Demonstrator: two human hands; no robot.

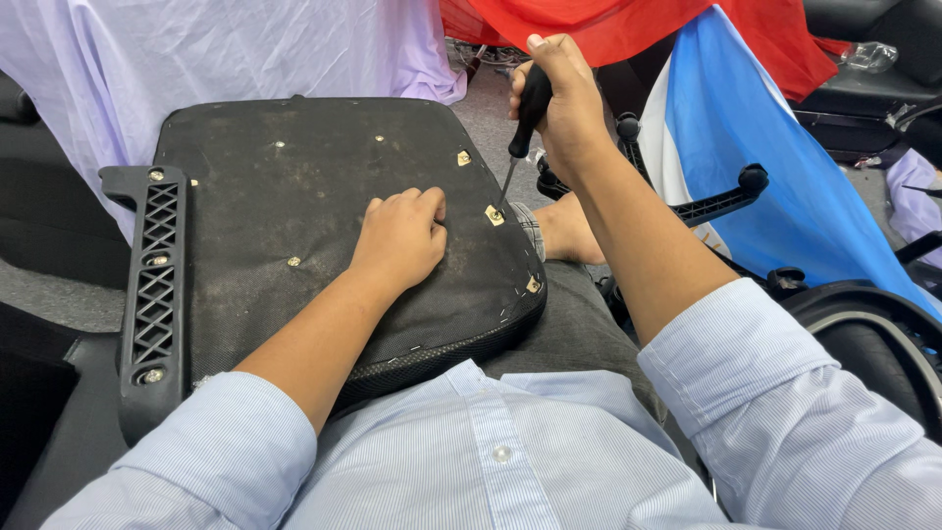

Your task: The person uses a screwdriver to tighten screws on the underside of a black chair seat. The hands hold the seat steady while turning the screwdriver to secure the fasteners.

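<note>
While the seat lies upside down across the lap, the left hand rests clenched on its underside at about 9 o'clock from a brass fitting. The right hand grips a screwdriver, tip on that fitting. Screw work seems underway; turning it calls for steady downward pressure.

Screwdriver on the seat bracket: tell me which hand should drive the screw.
Right. The right hand already grips the screwdriver with its tip on the bracket. The left hand lies curled on the seat base beside it, likely steadying, and holds no tool.
</note>
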